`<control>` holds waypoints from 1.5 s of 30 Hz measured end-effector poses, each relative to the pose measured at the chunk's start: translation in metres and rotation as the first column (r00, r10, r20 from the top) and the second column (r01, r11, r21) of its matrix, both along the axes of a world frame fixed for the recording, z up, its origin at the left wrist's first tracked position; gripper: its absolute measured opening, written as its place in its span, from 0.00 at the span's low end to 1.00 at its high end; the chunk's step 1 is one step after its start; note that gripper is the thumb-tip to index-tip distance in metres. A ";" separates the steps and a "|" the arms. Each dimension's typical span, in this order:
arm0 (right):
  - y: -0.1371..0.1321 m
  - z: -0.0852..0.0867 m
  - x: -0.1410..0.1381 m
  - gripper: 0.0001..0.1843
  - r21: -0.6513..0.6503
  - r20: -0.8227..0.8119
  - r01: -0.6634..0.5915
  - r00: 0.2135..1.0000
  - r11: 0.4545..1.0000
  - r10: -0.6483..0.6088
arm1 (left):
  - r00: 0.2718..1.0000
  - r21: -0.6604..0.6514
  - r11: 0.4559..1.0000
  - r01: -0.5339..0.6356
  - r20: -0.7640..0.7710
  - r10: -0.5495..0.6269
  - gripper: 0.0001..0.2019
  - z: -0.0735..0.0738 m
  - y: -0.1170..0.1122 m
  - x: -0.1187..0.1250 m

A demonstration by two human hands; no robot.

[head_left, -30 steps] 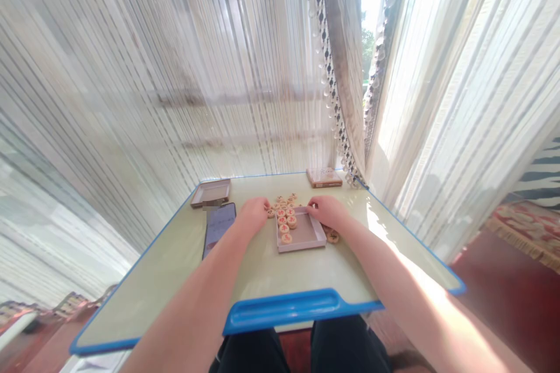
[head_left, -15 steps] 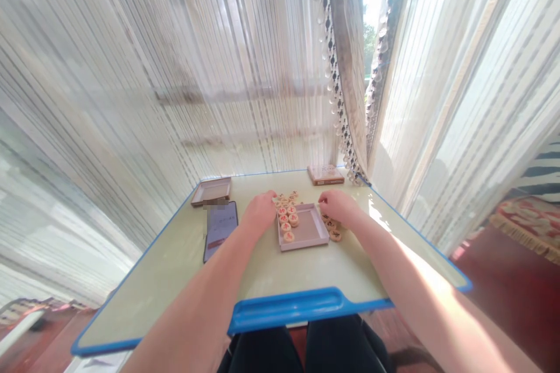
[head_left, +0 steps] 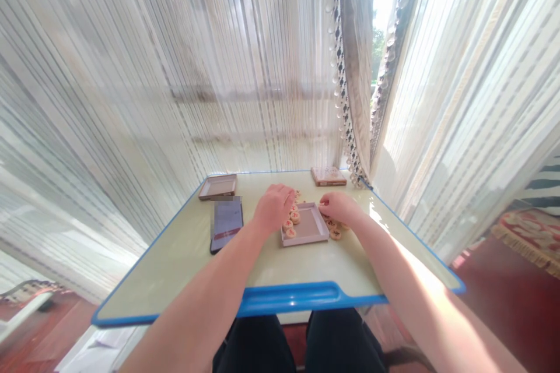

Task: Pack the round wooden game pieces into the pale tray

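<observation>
A shallow grey tray (head_left: 312,227) lies in the middle of a pale table with a blue rim (head_left: 289,298). Round wooden chess pieces (head_left: 290,226) with red marks lie along the tray's left side. My left hand (head_left: 273,207) hovers over the tray's far left corner with its fingers curled down onto pieces there; what they hold is hidden. My right hand (head_left: 338,207) rests at the tray's far right corner, fingers pinched together. More wooden pieces (head_left: 335,233) lie on the table just right of the tray, below that hand.
A dark phone (head_left: 226,222) lies left of the tray. A shallow brown box lid (head_left: 217,186) sits at the far left, a small patterned box (head_left: 328,175) at the far right. Sheer curtains (head_left: 459,99) hang close around the table's far and right edges.
My left hand has moved right, from the loose pieces beside the tray to above the tray's far left corner. My right hand has shifted slightly right along the tray's far edge.
</observation>
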State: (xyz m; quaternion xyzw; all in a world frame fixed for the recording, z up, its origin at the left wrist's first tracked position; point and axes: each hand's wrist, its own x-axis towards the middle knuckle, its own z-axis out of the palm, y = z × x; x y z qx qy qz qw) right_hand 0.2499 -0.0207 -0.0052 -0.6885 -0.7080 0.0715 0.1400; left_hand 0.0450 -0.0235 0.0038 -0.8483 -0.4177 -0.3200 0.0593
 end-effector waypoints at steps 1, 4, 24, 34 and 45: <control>0.000 -0.001 0.001 0.13 -0.005 -0.004 -0.010 1.000 1.000 0.010 | 1.000 0.003 1.000 -0.005 0.009 0.005 0.16 0.000 0.000 0.000; 0.002 -0.004 0.003 0.12 0.026 -0.047 -0.009 0.999 1.000 0.010 | 0.999 0.004 1.000 -0.025 0.020 0.025 0.16 -0.001 0.000 -0.002; -0.026 0.008 -0.032 0.09 -0.015 -0.106 -0.163 0.981 0.987 0.160 | 0.985 -0.030 0.987 -0.156 -0.085 0.153 0.18 0.005 0.003 -0.006; -0.030 0.008 -0.023 0.13 -0.026 0.047 -0.306 0.950 0.952 0.307 | 0.968 -0.037 0.970 -0.242 -0.072 0.239 0.17 0.004 0.002 -0.007; -0.031 0.009 -0.024 0.11 -0.050 0.031 -0.345 0.937 0.937 0.347 | 0.948 -0.058 0.952 -0.301 -0.126 0.292 0.17 0.003 0.006 -0.008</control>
